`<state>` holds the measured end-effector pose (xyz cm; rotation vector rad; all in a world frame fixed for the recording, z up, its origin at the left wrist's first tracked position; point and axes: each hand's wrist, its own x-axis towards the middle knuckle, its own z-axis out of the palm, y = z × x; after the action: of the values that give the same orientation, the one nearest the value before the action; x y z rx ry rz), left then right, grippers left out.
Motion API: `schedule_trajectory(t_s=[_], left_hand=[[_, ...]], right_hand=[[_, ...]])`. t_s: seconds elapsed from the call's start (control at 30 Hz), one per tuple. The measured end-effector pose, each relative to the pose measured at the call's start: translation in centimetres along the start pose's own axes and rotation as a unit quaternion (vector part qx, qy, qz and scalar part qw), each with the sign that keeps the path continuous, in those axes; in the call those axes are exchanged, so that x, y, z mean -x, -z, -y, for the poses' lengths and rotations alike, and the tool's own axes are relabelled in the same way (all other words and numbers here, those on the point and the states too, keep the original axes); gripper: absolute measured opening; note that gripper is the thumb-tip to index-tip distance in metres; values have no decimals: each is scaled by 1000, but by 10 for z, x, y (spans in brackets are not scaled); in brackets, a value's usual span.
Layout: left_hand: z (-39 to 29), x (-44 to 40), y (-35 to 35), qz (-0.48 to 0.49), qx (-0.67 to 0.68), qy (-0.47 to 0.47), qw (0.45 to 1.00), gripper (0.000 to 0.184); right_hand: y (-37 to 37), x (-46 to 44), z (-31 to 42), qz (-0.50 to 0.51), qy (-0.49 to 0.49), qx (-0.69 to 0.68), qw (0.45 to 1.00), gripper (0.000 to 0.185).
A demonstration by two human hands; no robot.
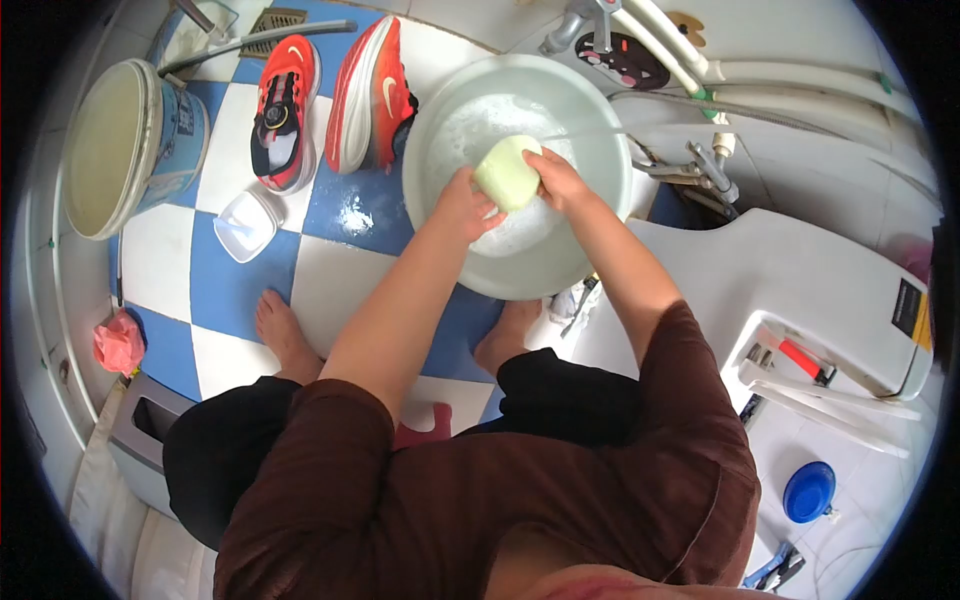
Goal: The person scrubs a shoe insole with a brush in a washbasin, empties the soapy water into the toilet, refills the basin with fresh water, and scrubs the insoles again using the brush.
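Note:
A pale yellow-green rounded block (pixel 508 175), which looks like a sponge, is held between both my hands above a large pale basin (pixel 425 235). My left hand (pixel 467 207) grips its lower left side, fingers curled around it. On its right side, my right hand (pixel 557 180) pinches it with thumb and fingers. White suds (pixel 495 120) float on the water in the basin below. Two red-orange sneakers stand left of the basin: one shoe (pixel 285 115) upright, the other shoe (pixel 368 100) turned with its white sole side toward the first.
A lidded blue bucket (pixel 180 140) lies at the left, near a small white container (pixel 247 228). Taps (pixel 590 25) and pipes (pixel 800 75) line the wall. A white appliance (pixel 780 270) stands at the right. Powder (pixel 354 215) lies on the checkered floor.

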<state>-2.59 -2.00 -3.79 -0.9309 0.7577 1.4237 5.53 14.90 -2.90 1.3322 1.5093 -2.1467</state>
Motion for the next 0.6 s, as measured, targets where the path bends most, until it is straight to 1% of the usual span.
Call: schedule_trajectory(t_s=[0.03, 0.07, 0.1, 0.13, 0.17, 0.2, 0.23, 0.3, 0.37, 0.4, 0.47, 0.5, 0.53, 0.57, 0.6], left_hand=[[2, -4, -2, -55, 51, -18, 997, 45], [3, -6, -3, -89, 29, -19, 995, 47], [2, -9, -5, -121, 8, -22, 992, 50], [1, -12, -5, -154, -13, -25, 988, 52], [4, -28, 7, -96, 1, -34, 995, 55], [12, -54, 27, -38, 13, -41, 998, 57], [15, -70, 38, 22, 26, -49, 998, 59], [12, -33, 13, -96, -29, -36, 994, 59], [10, -40, 6, -184, -84, -13, 979, 58], [7, -36, 1, -184, -66, -13, 981, 59], [1, -23, -9, -183, -34, -10, 982, 61], [3, -22, -5, -143, -3, -18, 990, 63], [4, -21, 4, -102, 29, -28, 994, 65], [3, -22, 10, -61, 62, -38, 995, 67], [3, -17, 8, -69, 45, -46, 996, 69]], right_hand=[[8, -23, -18, -94, 49, 94, 990, 42], [16, -49, -41, -186, 98, 187, 959, 45], [18, -68, -58, -274, 146, 277, 910, 48], [7, -76, -76, -289, 147, 316, 892, 52], [-12, -74, -93, -304, 146, 355, 872, 56], [-33, -58, -92, -238, 192, 399, 864, 55], [-47, -45, -81, -178, 204, 468, 841, 52], [-35, -49, -54, -131, 204, 446, 862, 48], [-30, -62, -37, -286, 166, 383, 863, 54], [-31, -67, -28, -335, 129, 345, 867, 64], [-32, -87, -53, -263, 163, 386, 869, 68], [-36, -94, -65, -227, 179, 406, 867, 70], [-53, -83, -71, -150, 198, 444, 861, 58], [-56, -72, -69, -131, 170, 350, 912, 54], [-69, -49, -50, -108, 138, 253, 951, 50]])
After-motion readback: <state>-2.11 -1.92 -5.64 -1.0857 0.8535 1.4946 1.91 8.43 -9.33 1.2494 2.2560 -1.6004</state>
